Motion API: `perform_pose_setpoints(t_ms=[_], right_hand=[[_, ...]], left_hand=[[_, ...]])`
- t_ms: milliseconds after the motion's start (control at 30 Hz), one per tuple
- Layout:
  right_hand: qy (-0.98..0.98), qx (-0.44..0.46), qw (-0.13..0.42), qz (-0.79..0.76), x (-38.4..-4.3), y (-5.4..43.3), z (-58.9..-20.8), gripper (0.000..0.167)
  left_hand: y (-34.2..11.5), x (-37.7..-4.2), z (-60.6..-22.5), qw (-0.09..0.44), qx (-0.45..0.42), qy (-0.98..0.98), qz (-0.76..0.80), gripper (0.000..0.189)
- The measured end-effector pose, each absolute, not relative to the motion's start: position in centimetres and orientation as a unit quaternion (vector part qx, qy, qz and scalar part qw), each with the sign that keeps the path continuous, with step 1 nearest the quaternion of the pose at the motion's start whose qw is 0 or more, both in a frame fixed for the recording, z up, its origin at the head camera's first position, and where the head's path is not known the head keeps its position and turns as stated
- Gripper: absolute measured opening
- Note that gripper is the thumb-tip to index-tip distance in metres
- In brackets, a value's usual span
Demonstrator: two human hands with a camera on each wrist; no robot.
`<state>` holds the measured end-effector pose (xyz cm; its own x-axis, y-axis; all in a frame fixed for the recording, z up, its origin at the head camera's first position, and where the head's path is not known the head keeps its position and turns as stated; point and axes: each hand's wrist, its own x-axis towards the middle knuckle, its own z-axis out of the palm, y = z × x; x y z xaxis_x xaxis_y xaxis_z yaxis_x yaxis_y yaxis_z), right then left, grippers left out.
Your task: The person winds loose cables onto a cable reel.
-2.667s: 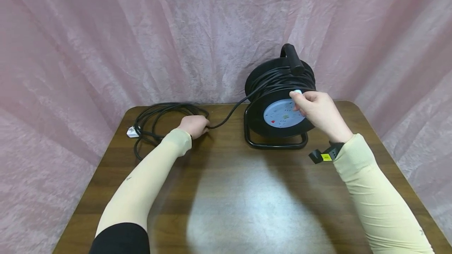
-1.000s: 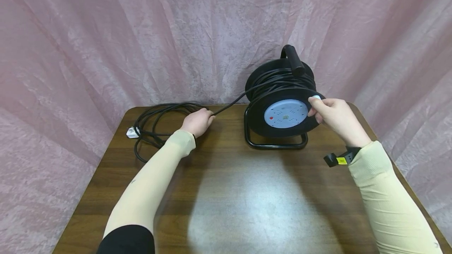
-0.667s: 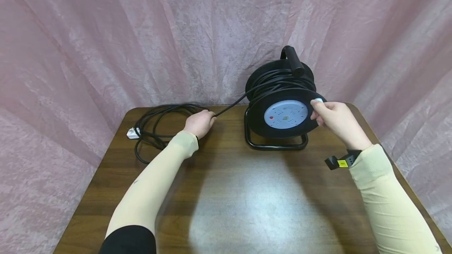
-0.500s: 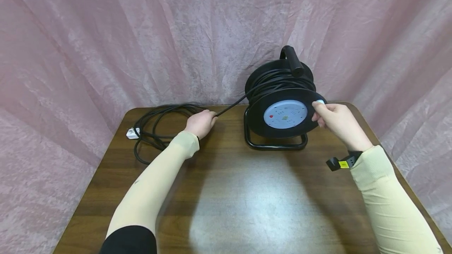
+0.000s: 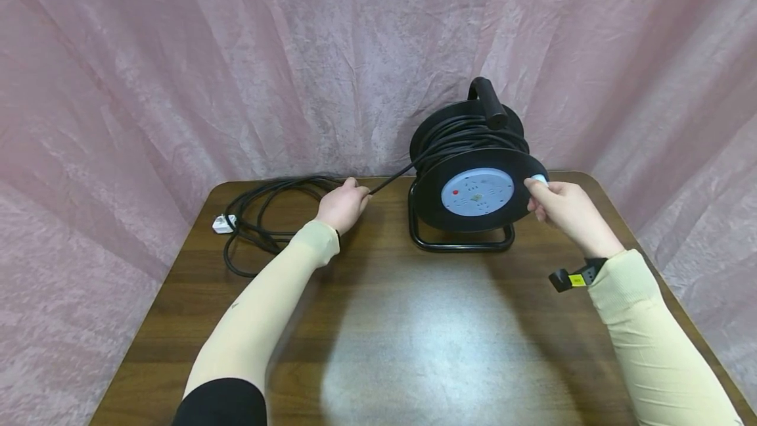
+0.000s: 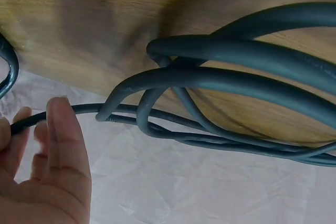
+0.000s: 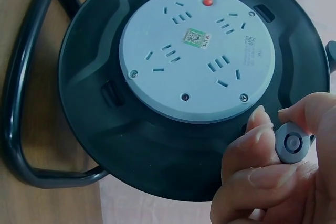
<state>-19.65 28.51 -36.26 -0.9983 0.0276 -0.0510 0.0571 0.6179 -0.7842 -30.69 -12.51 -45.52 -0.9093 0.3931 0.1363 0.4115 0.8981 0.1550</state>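
A black cable reel (image 5: 458,158) stands on its tube frame, its pale blue socket panel (image 5: 478,192) facing forward. My right hand (image 5: 558,208) pinches the small grey winding knob (image 7: 292,142) near the rim, between thumb and curled fingers. From the drum a black cable (image 5: 393,179) runs left and down to my left hand (image 5: 344,207). Thumb and fingers close round that cable, as the left wrist view shows, with the fingertips (image 6: 60,108) over it. Left of this hand lie loose loops of the same cable (image 6: 236,80), ending near a white plug (image 5: 223,223).
Everything rests near the back edge of a brown wooden table (image 5: 414,321). A pink curtain (image 5: 355,58) hangs close behind it. The reel's carrying handle (image 5: 489,104) juts up above the drum. Its frame foot (image 5: 464,246) reaches forward of the flange.
My right hand has carried the knob rightward and down round the rim, turning the reel clockwise. My left hand, keeping the cable, has slid right toward the reel.
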Motion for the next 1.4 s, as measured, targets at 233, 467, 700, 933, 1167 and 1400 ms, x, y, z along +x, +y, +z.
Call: perform_pose_setpoints(t_ms=[233, 467, 700, 933, 1167, 1400], right_hand=[[0.903, 0.021, 0.024, -0.429, -19.5, 28.6, -36.6, 0.063], [0.898, 0.02, 0.027, -0.439, -19.4, 28.7, -37.0, 0.063], [0.897, 0.018, 0.033, -0.44, -19.4, 28.8, -37.2, 0.065], [0.907, 0.025, 0.045, -0.419, -19.4, 28.8, -37.5, 0.068], [0.913, 0.021, 0.05, -0.405, -19.4, 28.8, -38.0, 0.07], [0.911, 0.023, 0.054, -0.408, -19.2, 28.9, -38.3, 0.07]], left_hand=[[-12.7, -30.7, -45.7, 0.052, -0.211, -0.972, -0.092, 0.028], [-12.5, -30.5, -45.5, 0.066, -0.223, -0.969, -0.09, 0.021], [-12.3, -30.3, -45.5, 0.072, -0.226, -0.967, -0.092, 0.019], [-12.3, -30.6, -45.6, 0.068, -0.226, -0.967, -0.098, 0.022], [-12.3, -30.7, -45.5, 0.073, -0.23, -0.965, -0.103, 0.024], [-11.9, -30.6, -45.4, 0.073, -0.229, -0.965, -0.107, 0.025]])
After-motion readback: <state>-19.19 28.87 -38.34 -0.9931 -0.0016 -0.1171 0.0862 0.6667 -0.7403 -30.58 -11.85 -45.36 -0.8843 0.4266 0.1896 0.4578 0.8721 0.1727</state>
